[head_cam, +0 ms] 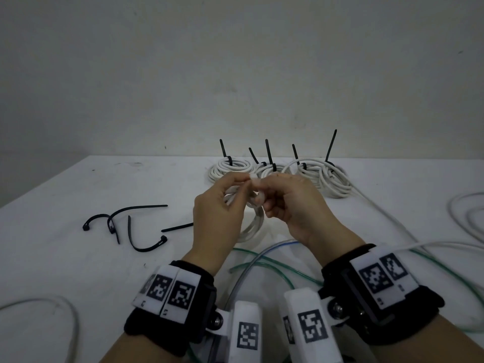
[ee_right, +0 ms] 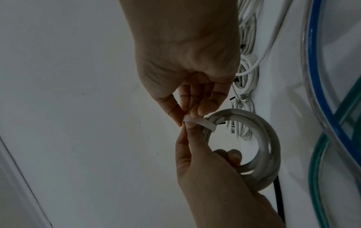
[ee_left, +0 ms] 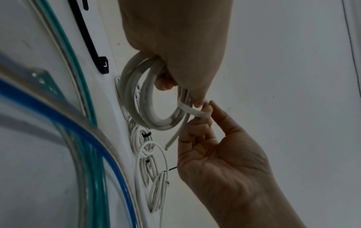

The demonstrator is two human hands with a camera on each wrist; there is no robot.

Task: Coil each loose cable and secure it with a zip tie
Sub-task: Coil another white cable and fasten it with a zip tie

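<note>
A small coil of white cable [head_cam: 251, 221] hangs above the table between my two hands. My left hand [head_cam: 245, 180] grips the coil [ee_left: 136, 95] with its fingers curled through the loop. Its thumb and forefinger also meet at a white zip tie [head_cam: 254, 179]. The tie [ee_left: 193, 110] wraps round the coil's strands. My right hand [head_cam: 262, 187] pinches the tie's free end [ee_right: 199, 121] between thumb and fingertips. One loose cable end [ee_left: 171, 141] sticks out below the coil. Both hands are held close together over the middle of the table [head_cam: 78, 271].
Several finished white coils [head_cam: 275, 169] with black ties sticking up sit at the back. Several loose black zip ties [head_cam: 125, 226] lie to the left. Green and blue clear tubes [head_cam: 262, 260] run under my wrists. Loose white cable [head_cam: 466, 218] lies at the right and near left.
</note>
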